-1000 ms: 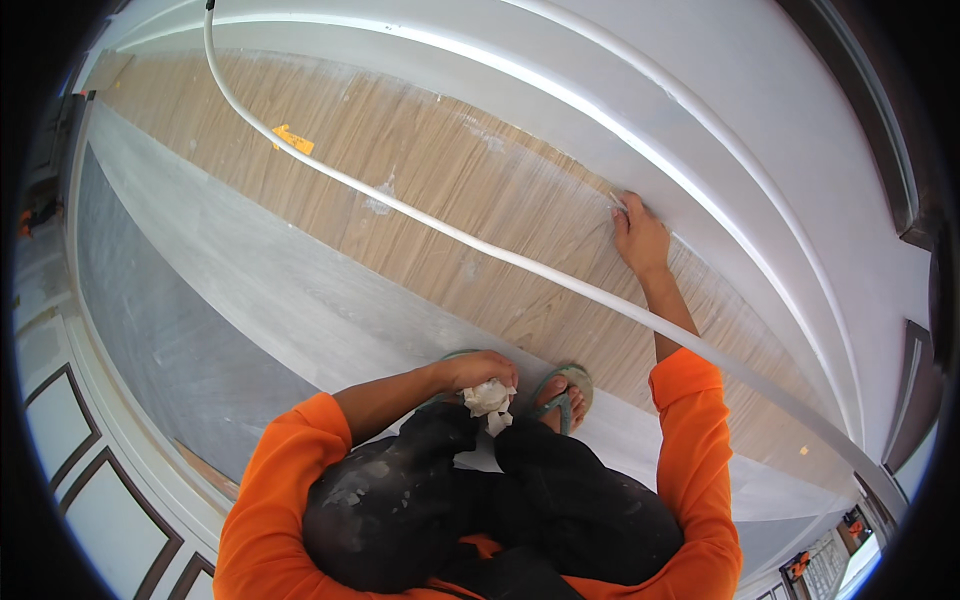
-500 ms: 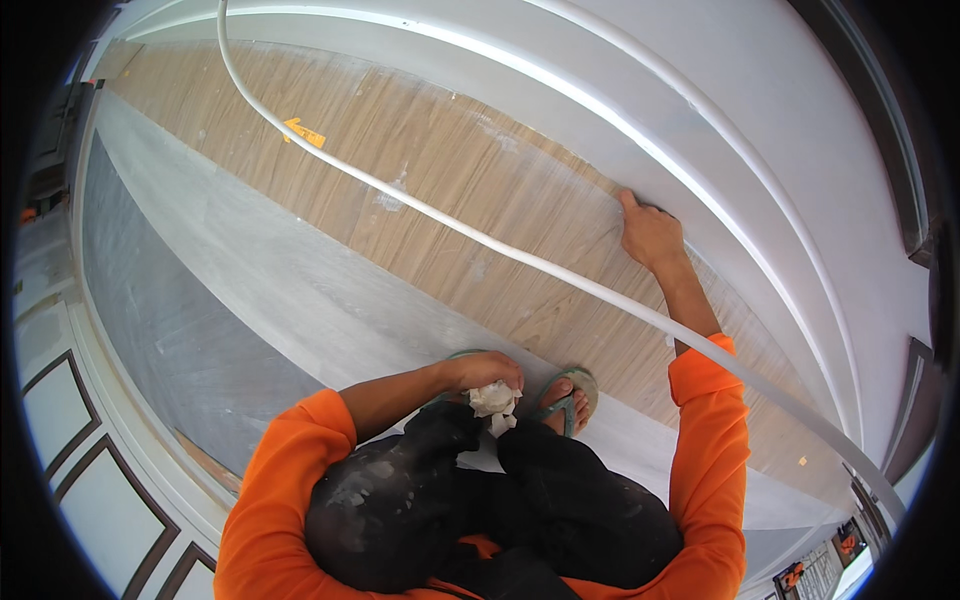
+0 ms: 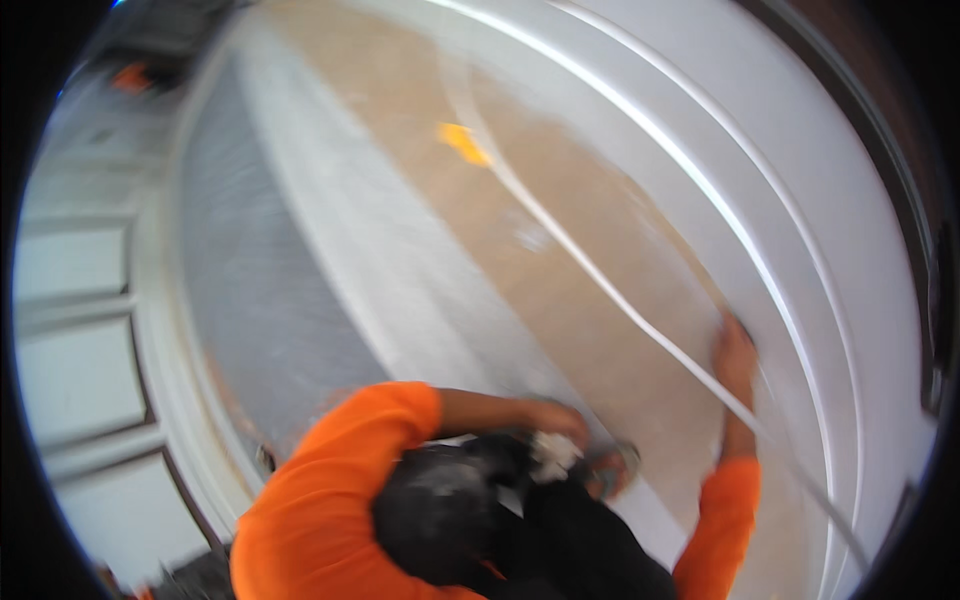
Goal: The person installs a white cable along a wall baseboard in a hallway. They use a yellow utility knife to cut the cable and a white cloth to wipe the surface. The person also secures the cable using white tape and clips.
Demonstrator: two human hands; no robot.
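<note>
Low in front of me, my left hand (image 3: 560,420) is closed around a crumpled off-white wad of what looks like paper or masking tape (image 3: 553,456). It is held over my knees, close to my sandalled foot (image 3: 612,470). My right hand (image 3: 736,355) reaches out to the right, its fingers at the seam where the wood-look floor (image 3: 530,300) meets the white baseboard (image 3: 715,195). Motion blur smears those fingers, so whether they grip anything is unclear.
A white cable or hose (image 3: 600,285) runs across the floor and passes over my right forearm. A yellow piece of tape (image 3: 463,143) lies beside it. Pale and grey strips of floor covering (image 3: 270,240) stretch left, toward white panels with dark trim (image 3: 80,365).
My view has swung, so the floor and cable appear turned. My right hand has moved nearer to me along the baseboard seam. The left hand still holds the crumpled wad.
</note>
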